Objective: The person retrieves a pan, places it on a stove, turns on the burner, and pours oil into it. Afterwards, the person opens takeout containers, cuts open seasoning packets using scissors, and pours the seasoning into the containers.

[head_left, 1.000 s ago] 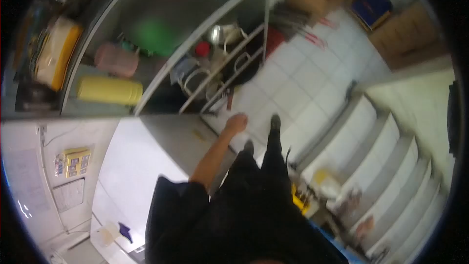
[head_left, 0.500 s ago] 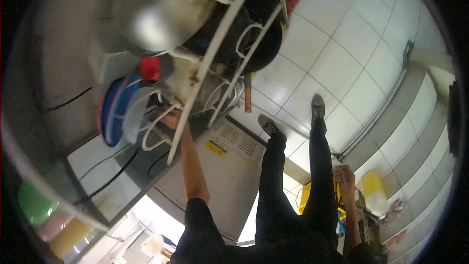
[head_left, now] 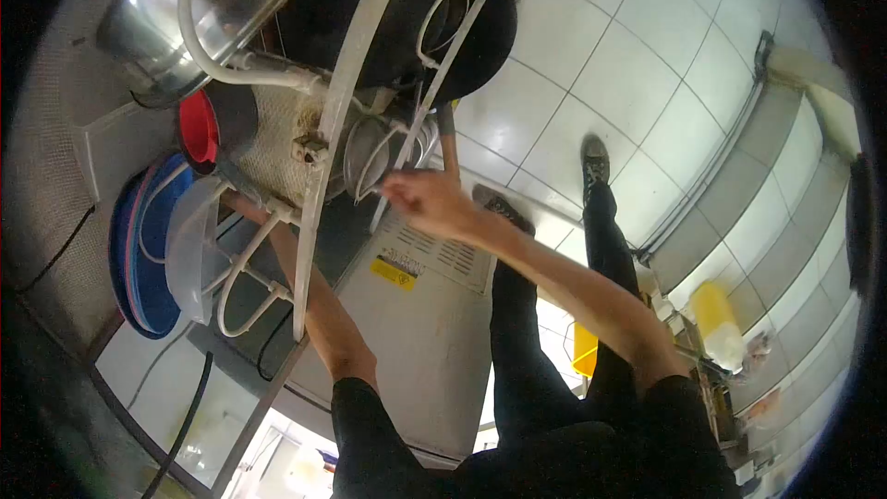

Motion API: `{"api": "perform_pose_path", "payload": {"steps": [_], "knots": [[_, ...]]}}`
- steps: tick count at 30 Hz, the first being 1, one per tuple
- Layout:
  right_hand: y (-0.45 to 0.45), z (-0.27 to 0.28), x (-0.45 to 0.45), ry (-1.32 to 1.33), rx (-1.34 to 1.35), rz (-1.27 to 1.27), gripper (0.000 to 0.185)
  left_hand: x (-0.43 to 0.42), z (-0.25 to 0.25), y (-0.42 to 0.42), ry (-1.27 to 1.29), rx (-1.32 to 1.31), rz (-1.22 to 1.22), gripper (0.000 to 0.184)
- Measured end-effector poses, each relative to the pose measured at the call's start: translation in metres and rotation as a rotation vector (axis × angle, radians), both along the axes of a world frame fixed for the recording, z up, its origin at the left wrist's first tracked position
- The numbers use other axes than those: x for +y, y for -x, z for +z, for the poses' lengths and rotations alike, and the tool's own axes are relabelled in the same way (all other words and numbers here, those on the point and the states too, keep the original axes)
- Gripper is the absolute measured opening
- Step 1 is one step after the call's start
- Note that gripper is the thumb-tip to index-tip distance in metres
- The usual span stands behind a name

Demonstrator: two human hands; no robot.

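Your L arm pointed twd 11 o'clock, forearm passing behind the white rack (head_left: 319,157). Your L hand (head_left: 242,206) was mostly hidden among the hooks, so couldn't tell if it gripped anything. Clear bowl (head_left: 192,249) sat just beside it at 8 o'clock, w/ blue basin (head_left: 152,268) beyond; red-lined pan (head_left: 199,129) nr 11 o'clock. Your R arm reached across your legs twd 10 o'clock, elbow bent. Your R hand (head_left: 425,203) had fingers part curled, blurred, grip unclear; round utensil (head_left: 367,157) hung nr it at 10 o'clock.
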State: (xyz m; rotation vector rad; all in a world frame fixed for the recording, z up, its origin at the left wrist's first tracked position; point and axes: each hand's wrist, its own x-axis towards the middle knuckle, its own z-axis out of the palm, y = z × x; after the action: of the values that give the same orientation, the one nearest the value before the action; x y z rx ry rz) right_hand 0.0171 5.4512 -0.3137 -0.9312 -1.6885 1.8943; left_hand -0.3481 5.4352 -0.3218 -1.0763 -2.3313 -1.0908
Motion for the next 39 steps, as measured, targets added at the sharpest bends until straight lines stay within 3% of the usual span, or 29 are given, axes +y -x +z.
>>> {"api": "perform_pose_path", "payload": {"steps": [2, 5, 7, 8, 9, 12, 13, 15, 18, 20, 23, 24, 25, 27, 30, 32, 35, 38, 39], "knots": [[0.030, 0.000, 0.008, -0.043, 0.055, -0.089, 0.015, 0.002, 0.002, -0.001, -0.022, -0.017, -0.006, 0.047], [0.042, 0.005, 0.013, -0.004, 0.031, -0.024, 0.015, 0.002, 0.012, -0.010, -0.049, -0.024, -0.012, 0.047], [0.044, 0.010, 0.006, 0.153, 0.070, -0.076, 0.019, -0.003, 0.018, -0.028, -0.037, -0.020, -0.037, 0.047], [0.052, -0.006, -0.004, 0.094, 0.102, -0.080, 0.040, -0.010, 0.019, -0.034, -0.032, -0.016, -0.047, 0.047], [0.056, -0.002, -0.010, 0.097, 0.107, -0.074, 0.040, -0.016, 0.023, -0.050, -0.013, -0.012, -0.053, 0.047], [0.061, 0.014, -0.015, 0.387, 0.090, -0.198, 0.071, -0.042, 0.034, -0.095, 0.102, 0.032, -0.038, 0.045], [0.062, 0.019, -0.014, 0.410, 0.125, -0.179, 0.085, -0.045, 0.042, -0.122, 0.037, -0.079, -0.038, 0.044], [0.062, 0.028, -0.015, 0.435, 0.172, -0.166, 0.099, -0.052, 0.058, -0.163, -0.024, -0.179, -0.048, 0.043], [0.061, 0.029, -0.022, 0.638, 0.342, -0.228, 0.121, -0.067, 0.082, -0.184, 0.153, -0.182, -0.077, 0.036], [0.063, 0.028, -0.031, 0.499, 0.306, -0.273, 0.131, -0.079, 0.090, -0.185, 0.195, -0.215, -0.141, 0.031], [0.068, 0.033, -0.030, 0.405, 0.483, -0.421, 0.130, -0.106, 0.083, -0.196, 0.345, -0.125, -0.169, 0.032], [0.059, 0.033, -0.033, 0.377, 0.309, -0.401, 0.132, -0.108, 0.086, -0.206, 0.340, -0.114, -0.170, 0.032], [0.049, 0.036, -0.030, 0.373, 0.318, -0.401, 0.132, -0.109, 0.088, -0.219, 0.322, -0.172, -0.176, 0.028], [0.026, 0.041, -0.024, 0.411, 0.174, -0.273, 0.132, -0.113, 0.096, -0.240, 0.299, -0.225, -0.181, 0.024], [-0.012, 0.038, -0.013, 0.489, 0.070, -0.047, 0.127, -0.119, 0.104, -0.270, 0.408, -0.056, -0.206, 0.022], [-0.031, 0.032, -0.008, 0.543, 0.119, -0.015, 0.128, -0.127, 0.111, -0.289, 0.438, -0.012, -0.170, 0.016], [-0.042, 0.018, -0.011, 0.558, 0.255, -0.089, 0.113, -0.138, 0.140, -0.315, 0.471, -0.082, -0.071, 0.015], [-0.051, 0.011, -0.002, 0.779, 0.239, -0.139, 0.084, -0.167, 0.165, -0.335, 0.486, -0.138, -0.111, 0.015], [-0.044, -0.001, -0.006, 0.780, 0.244, -0.137, 0.084, -0.175, 0.179, -0.342, 0.496, -0.146, -0.105, 0.015]]}}
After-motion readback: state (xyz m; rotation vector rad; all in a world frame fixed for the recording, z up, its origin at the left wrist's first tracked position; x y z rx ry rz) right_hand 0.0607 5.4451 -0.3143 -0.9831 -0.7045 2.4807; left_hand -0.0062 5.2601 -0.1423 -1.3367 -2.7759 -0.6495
